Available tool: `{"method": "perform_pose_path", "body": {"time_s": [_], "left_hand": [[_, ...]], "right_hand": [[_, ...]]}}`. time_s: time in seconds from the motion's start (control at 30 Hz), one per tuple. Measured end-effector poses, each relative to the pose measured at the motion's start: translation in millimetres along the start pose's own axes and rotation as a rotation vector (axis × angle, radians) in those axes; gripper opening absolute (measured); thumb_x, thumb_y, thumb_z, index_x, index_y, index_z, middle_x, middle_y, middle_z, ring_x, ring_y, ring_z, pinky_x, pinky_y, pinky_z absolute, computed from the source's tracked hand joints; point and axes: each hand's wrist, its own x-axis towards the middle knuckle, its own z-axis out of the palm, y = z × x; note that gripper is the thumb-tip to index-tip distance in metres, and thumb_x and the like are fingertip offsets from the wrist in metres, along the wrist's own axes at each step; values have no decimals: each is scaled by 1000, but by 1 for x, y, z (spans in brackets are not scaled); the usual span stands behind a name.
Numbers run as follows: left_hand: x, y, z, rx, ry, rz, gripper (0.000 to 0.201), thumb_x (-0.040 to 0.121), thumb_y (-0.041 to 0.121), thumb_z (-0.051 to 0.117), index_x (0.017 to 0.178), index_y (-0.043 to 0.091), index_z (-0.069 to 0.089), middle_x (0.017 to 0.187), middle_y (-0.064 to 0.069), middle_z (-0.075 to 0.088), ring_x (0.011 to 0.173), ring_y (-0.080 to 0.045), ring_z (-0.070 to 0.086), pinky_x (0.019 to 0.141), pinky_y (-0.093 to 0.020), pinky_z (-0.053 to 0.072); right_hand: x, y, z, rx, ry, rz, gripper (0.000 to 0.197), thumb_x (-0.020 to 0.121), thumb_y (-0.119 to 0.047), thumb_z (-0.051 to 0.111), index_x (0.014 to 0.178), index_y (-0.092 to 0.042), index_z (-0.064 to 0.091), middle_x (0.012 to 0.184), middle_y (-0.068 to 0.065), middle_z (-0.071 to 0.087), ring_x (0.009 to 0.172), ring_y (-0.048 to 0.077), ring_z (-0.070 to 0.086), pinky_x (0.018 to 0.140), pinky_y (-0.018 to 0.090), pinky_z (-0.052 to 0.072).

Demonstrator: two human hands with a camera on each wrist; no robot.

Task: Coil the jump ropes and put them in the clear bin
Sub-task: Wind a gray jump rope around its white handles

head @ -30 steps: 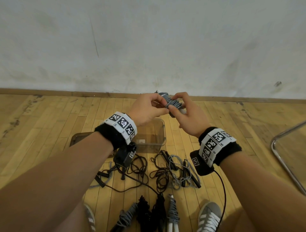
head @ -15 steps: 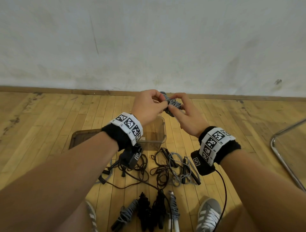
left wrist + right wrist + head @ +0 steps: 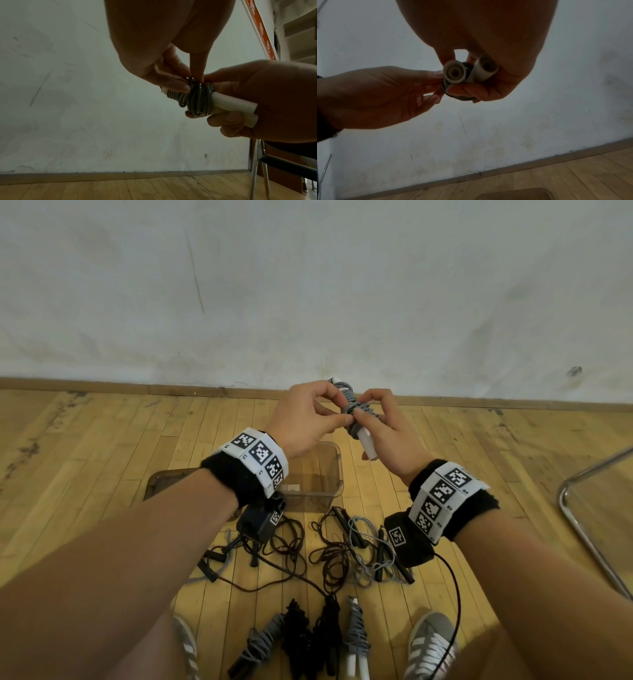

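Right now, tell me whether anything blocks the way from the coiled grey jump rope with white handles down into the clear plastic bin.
Nothing visible does. Both hands hold the coiled grey jump rope with white handles above the clear plastic bin, whose top is open.

Wooden plank floor; scuffed white wall with baseboard; metal chair frame, right; grey sneakers, near.

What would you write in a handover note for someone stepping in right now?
Left hand pinches the cord wraps of the grey jump rope; right hand grips its white handles.
Clear bin sits on the floor below, seemingly empty.
Done: four coiled ropes lie near the feet.
Left: tuck this rope's end, untangle and coil the loose ropes, bin everything.
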Motion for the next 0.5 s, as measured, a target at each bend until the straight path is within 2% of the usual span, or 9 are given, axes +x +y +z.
{"method": "perform_pose_path", "body": {"time_s": [0.07, 0.13, 0.23, 0.33, 0.5], "left_hand": [[-2, 0, 2, 15, 27, 0, 13, 85, 20, 83, 88, 25, 71, 86, 11, 74, 70, -10, 74, 76, -37, 63], [-3, -1, 3, 37, 44, -5, 11, 84, 22, 84, 88, 23, 73, 80, 11, 74, 68, -10, 73, 74, -36, 63], [-3, -3, 5, 5, 67, 9, 12, 83, 17, 83, 81, 21, 72, 90, 9, 76, 68, -10, 72, 75, -41, 63], [-4, -1, 8, -25, 92, 32, 21, 82, 9, 81, 74, 22, 67, 101, 13, 75, 69, -8, 72, 76, -40, 63], [-2, -4, 12, -53, 168, 39, 17, 80, 8, 79, 72, 16, 67, 94, 14, 77, 75, -7, 72, 73, -36, 63]], "right_hand": [[-2, 0, 0, 13, -2, -5, 10, 105, -34, 51, 110, -42, 49, 89, 3, 68, 62, 8, 64, 57, 37, 55], [-5, 0, 2, 43, -11, 2, 10, 105, -32, 51, 111, -39, 50, 93, 6, 68, 62, 8, 65, 57, 33, 56], [-7, 0, 4, 65, -8, -2, 10, 105, -31, 53, 111, -39, 50, 97, 7, 67, 67, 10, 67, 59, 33, 58], [-9, -2, 4, 59, 8, -11, 12, 104, -33, 54, 115, -36, 50, 98, 8, 68, 69, 15, 68, 61, 38, 60], [-14, -6, 5, 68, 30, -33, 13, 104, -30, 54, 114, -37, 49, 96, 5, 67, 76, 15, 67, 59, 33, 59]]}}
